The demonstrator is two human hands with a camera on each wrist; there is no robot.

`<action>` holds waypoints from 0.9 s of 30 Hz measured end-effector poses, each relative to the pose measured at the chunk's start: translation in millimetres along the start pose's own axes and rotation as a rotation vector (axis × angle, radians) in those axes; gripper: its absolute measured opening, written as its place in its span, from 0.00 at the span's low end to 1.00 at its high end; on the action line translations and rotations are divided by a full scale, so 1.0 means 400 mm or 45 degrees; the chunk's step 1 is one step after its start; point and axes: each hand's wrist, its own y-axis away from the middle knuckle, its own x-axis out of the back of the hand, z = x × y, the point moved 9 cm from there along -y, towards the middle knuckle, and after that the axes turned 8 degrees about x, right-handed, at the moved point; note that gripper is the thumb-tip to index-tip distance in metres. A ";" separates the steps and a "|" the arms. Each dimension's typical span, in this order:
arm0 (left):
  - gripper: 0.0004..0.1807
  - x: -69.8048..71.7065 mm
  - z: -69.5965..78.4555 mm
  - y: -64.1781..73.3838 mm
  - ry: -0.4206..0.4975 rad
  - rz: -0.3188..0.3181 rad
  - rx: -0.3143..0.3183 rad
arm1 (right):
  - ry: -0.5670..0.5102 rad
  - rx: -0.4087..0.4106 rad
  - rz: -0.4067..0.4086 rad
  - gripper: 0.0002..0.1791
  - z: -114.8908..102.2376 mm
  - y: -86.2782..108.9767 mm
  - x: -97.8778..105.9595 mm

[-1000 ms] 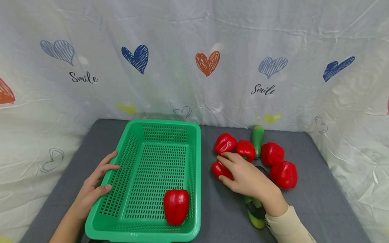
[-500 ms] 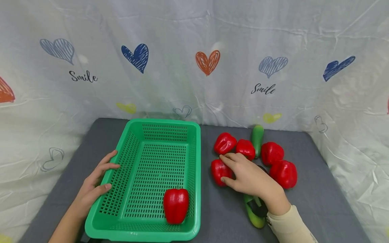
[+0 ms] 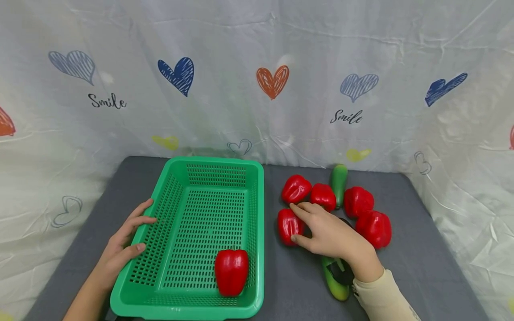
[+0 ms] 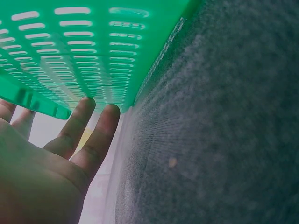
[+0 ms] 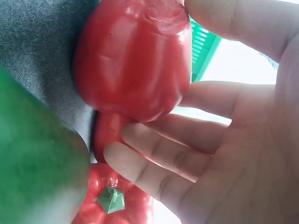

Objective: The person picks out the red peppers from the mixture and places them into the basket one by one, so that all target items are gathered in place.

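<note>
My left hand (image 3: 124, 243) rests on the left rim of a green perforated basket (image 3: 260, 214). In the left wrist view, two straight fingers (image 4: 100, 135) touch its outer wall. One red bell pepper (image 3: 231, 272) lies in the basket's near right corner. Right of the basket, my right hand (image 3: 327, 232) holds another red bell pepper (image 3: 290, 227) on the cloth, thumb at one end and index finger at the other. The right wrist view shows that bell pepper (image 5: 135, 60) close up, with the other fingers extended alongside it.
Two red bell peppers (image 3: 296, 189) and a green cucumber-like vegetable (image 3: 339, 182) lie behind my right hand. Two more peppers (image 3: 374, 228) lie to its right. Another long green vegetable (image 3: 336, 283) is partly hidden under my right wrist. A white printed curtain (image 3: 225, 116) hangs behind the grey-clothed table.
The pepper under my right hand has turned and shifted slightly toward me, and the thumb and fingers have moved slightly right across it. My left hand stays on the basket.
</note>
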 end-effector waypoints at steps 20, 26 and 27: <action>0.30 0.001 0.000 0.000 0.008 -0.001 -0.030 | -0.029 -0.067 -0.030 0.54 0.016 -0.011 -0.022; 0.29 0.001 -0.001 0.001 0.011 -0.002 -0.016 | -0.047 -0.066 -0.016 0.54 0.014 -0.013 -0.022; 0.29 0.001 -0.002 0.001 0.010 0.000 -0.011 | -0.051 -0.066 -0.014 0.55 0.014 -0.014 -0.022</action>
